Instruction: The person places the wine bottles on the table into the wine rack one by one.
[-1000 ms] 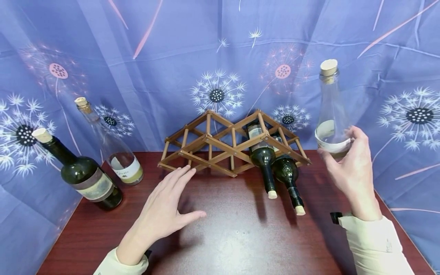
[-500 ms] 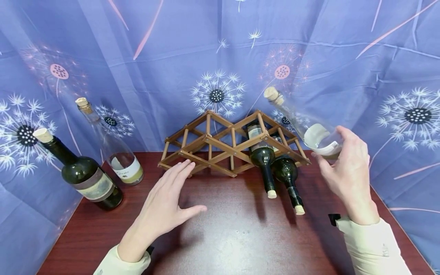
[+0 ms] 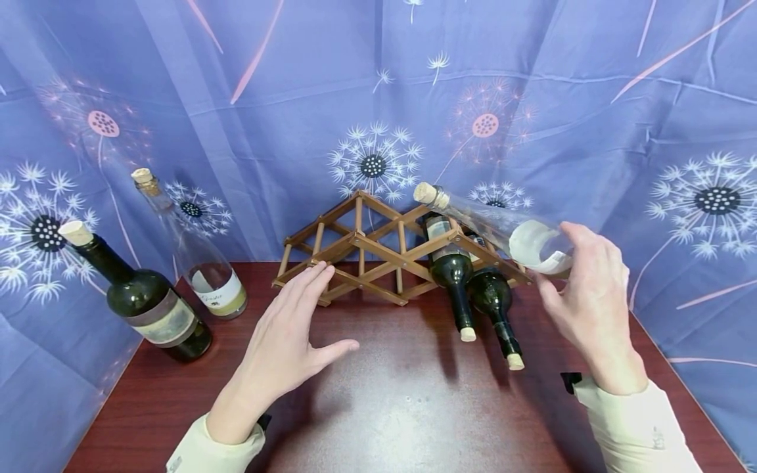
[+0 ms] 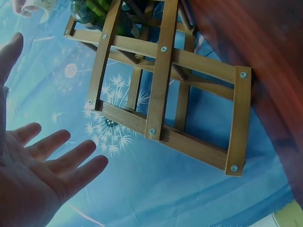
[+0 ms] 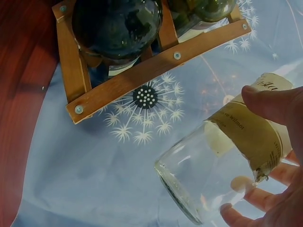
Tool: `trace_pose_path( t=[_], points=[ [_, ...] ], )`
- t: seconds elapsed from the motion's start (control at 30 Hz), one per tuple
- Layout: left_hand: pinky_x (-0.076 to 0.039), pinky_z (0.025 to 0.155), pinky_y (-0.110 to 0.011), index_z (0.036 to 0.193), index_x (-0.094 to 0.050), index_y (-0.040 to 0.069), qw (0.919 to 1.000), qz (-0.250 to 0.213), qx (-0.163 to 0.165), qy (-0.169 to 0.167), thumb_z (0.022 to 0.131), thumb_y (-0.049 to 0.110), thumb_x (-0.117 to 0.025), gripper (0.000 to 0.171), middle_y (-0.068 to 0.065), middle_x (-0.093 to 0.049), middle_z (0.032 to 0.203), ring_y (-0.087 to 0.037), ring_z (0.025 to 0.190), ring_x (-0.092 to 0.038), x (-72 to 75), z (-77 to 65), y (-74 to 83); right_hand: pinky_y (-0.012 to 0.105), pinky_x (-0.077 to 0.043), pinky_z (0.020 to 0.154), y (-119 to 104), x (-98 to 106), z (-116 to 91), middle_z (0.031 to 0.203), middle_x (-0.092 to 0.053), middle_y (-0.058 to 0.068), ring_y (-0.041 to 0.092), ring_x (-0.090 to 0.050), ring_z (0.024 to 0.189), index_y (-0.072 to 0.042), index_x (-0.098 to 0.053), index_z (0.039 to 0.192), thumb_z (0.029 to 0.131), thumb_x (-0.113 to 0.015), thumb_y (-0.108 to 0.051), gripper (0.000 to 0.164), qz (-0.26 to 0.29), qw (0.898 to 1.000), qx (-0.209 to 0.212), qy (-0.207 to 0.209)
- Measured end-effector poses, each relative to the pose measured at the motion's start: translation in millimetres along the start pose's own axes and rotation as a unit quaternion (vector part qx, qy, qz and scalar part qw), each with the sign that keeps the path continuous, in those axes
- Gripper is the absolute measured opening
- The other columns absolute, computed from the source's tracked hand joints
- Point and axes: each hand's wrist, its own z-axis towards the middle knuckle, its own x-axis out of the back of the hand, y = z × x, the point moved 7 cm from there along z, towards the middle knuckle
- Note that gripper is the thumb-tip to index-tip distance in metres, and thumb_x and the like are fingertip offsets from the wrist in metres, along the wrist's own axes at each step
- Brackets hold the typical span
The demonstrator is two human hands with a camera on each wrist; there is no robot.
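My right hand [image 3: 594, 309] grips a clear corked bottle [image 3: 487, 220] by its labelled lower part. The bottle lies nearly level in the air, its cork pointing left over the right half of a wooden lattice wine rack [image 3: 355, 240]. In the right wrist view, thumb and fingers hold the bottle [image 5: 199, 165] around its torn label. Two dark green bottles [image 3: 454, 272] [image 3: 493, 295] lie in the rack's right side, corks toward me. My left hand [image 3: 280, 355] hovers with straight fingers before the rack's left end; the left wrist view shows that hand [image 4: 38, 175] holding nothing.
At the left of the red-brown table [image 3: 390, 394] stand a dark green corked bottle [image 3: 148, 302] and a clear corked bottle [image 3: 207, 263]. A blue dandelion-patterned cloth [image 3: 284, 131] hangs behind and at both sides.
My right hand has tipped the clear bottle from upright to nearly level, cork swinging left and down, and moved slightly left. The left hand has barely moved.
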Motion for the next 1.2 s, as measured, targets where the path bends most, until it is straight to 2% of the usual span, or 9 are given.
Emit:
trace_pose_path(
  t=[0.3,0.57,0.83,1.2],
  points=[
    [-0.032,0.111,-0.045,0.158,-0.03,0.014,0.9994,0.003,-0.012,0.032,0.071,0.056,-0.083,0.111,-0.003,-0.031,0.16,-0.023,0.143,-0.033,9.5,8.5,5.7,0.065,-0.033,0.087,-16.6,1.7,-0.2,0.136,-0.056,0.014,0.045,-0.046,0.118,-0.005,-0.051,0.139,0.069,-0.078,-0.013,0.075,-0.012,0.999,0.037,0.014],
    [-0.031,0.112,-0.046,0.156,-0.034,0.008,0.9963,0.007,-0.033,0.078,0.069,0.049,-0.086,0.109,-0.008,-0.034,0.158,-0.028,0.141,-0.036,19.0,11.3,11.1,0.064,-0.033,0.091,-31.0,4.6,0.5,0.135,-0.056,0.016,0.046,-0.045,0.118,-0.005,-0.051,0.139,0.07,-0.074,-0.014,0.073,-0.026,0.997,0.074,0.011],
    [-0.035,0.109,-0.048,0.15,-0.04,0.0,0.9871,0.001,-0.076,0.141,0.064,0.037,-0.091,0.106,-0.016,-0.039,0.154,-0.035,0.137,-0.041,32.1,14.0,21.8,0.063,-0.031,0.096,-47.3,5.0,-1.5,0.131,-0.058,0.017,0.046,-0.047,0.117,-0.005,-0.055,0.137,0.068,-0.077,-0.012,0.073,-0.021,0.994,0.103,0.023],
    [-0.031,0.111,-0.052,0.144,-0.045,-0.004,0.9784,0.004,-0.109,0.175,0.062,0.029,-0.092,0.101,-0.022,-0.041,0.151,-0.04,0.138,-0.038,41.4,18.1,33.7,0.064,-0.024,0.105,-71.8,4.3,-5.5,0.13,-0.06,0.015,0.045,-0.049,0.115,-0.004,-0.057,0.134,0.064,-0.077,-0.008,0.073,-0.03,0.989,0.143,0.036]
  ],
)
